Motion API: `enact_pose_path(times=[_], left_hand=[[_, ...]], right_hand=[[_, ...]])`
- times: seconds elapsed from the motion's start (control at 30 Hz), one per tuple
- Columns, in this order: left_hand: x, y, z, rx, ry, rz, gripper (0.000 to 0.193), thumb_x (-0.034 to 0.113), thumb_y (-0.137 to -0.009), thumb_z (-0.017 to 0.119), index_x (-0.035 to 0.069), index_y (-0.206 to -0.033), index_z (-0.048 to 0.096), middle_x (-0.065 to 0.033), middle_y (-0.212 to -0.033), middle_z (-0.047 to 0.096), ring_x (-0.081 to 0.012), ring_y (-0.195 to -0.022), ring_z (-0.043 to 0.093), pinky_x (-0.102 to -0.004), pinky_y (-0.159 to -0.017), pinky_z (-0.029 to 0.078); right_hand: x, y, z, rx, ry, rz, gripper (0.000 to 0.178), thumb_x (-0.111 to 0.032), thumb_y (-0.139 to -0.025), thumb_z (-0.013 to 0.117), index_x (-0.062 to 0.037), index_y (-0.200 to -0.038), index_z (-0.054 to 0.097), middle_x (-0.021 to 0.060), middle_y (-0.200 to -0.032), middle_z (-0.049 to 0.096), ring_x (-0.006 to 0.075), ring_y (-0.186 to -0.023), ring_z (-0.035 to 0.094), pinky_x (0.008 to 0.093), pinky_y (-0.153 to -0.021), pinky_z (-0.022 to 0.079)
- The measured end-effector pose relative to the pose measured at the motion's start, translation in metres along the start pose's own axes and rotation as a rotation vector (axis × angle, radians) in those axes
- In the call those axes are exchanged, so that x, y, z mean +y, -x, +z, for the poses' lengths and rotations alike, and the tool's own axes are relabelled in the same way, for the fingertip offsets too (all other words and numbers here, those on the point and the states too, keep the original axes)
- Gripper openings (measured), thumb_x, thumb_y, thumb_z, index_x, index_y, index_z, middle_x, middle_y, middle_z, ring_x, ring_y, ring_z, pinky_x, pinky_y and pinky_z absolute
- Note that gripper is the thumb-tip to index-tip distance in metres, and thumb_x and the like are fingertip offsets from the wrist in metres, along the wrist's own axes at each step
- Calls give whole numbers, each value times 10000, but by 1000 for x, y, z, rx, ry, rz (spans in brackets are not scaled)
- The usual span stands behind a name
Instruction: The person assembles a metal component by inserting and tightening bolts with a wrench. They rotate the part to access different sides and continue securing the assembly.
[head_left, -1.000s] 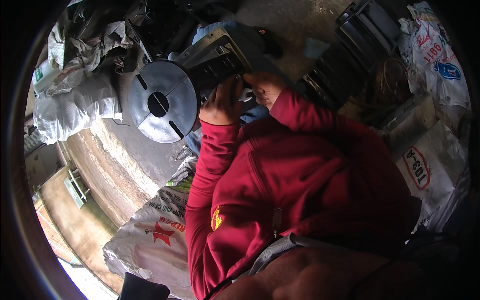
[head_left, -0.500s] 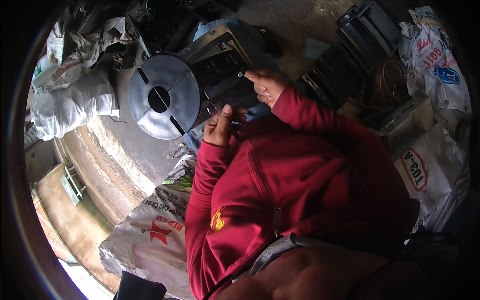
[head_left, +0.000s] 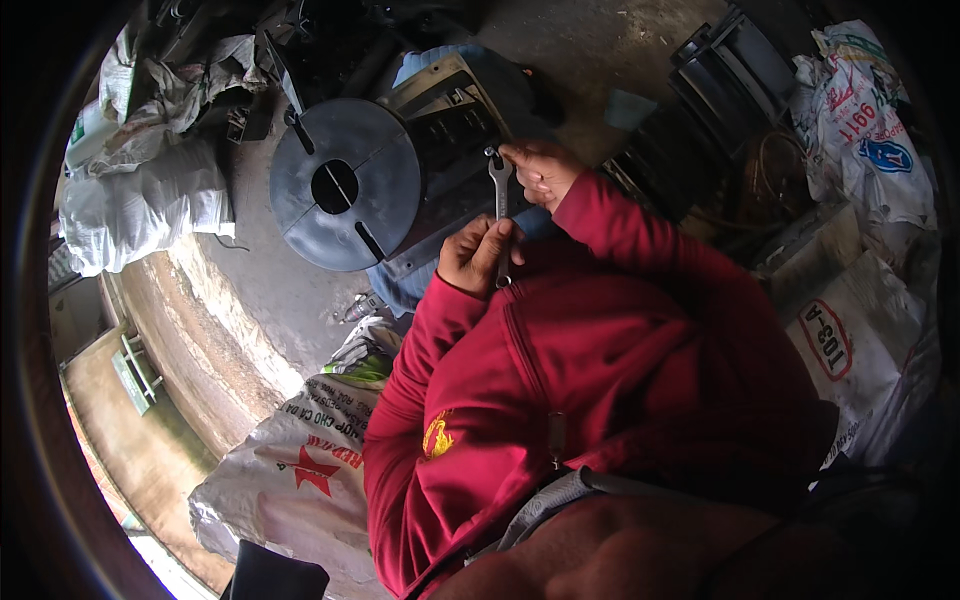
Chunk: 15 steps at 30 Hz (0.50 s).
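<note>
Left hand (head_left: pixel 475 255) wraps round the shaft of a metal wrench (head_left: pixel 501 195), which reaches up toward the right hand (head_left: pixel 543 172), forked end upward and ring end poking out below the fist. Near the left hand yet apart from it, the right pinches a small shiny piece (head_left: pixel 490 151) by the fork; whether fork and piece touch, I cannot tell. Beyond sits a dark metal part (head_left: pixel 450 130), with a grey slotted disc (head_left: pixel 385 175) at its left

Site reads as a cluttered workshop. Indicators: an open-ended spanner (head_left: pixel 502 192) beside a slotted metal disc (head_left: pixel 390 185), over a bare grey floor (head_left: pixel 280 295). White sacks (head_left: pixel 285 500) and dark frames (head_left: pixel 740 70) crowd the surroundings.
</note>
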<state>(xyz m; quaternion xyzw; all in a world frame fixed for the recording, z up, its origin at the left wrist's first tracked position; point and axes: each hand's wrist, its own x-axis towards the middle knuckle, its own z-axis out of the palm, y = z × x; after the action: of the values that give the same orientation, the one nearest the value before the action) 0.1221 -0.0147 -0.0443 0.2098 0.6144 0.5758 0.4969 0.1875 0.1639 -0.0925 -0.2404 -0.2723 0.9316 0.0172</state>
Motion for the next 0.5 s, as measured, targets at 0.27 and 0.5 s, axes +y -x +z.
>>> enact_pose_path(times=[0.27, 0.5], left_hand=[[14, 0, 0, 12, 20, -114, 303, 324, -930, 631, 36, -908, 721, 47, -656, 587, -33, -576, 478, -191, -549, 370], [13, -14, 3, -106, 19, -179, 272, 306, -933, 626, 48, -913, 710, 21, -634, 609, -38, -511, 495, -190, -501, 376]], right_hand=[[-4, 2, 2, 56, 97, -24, 230, -316, -896, 668, -116, -846, 566, -76, -517, 382, 19, -383, 305, 198, -358, 220], [-6, 0, 0, 38, 105, -10, 228, -307, -909, 651, -119, -821, 558, -68, -518, 388, 26, -374, 308, 212, -354, 215]])
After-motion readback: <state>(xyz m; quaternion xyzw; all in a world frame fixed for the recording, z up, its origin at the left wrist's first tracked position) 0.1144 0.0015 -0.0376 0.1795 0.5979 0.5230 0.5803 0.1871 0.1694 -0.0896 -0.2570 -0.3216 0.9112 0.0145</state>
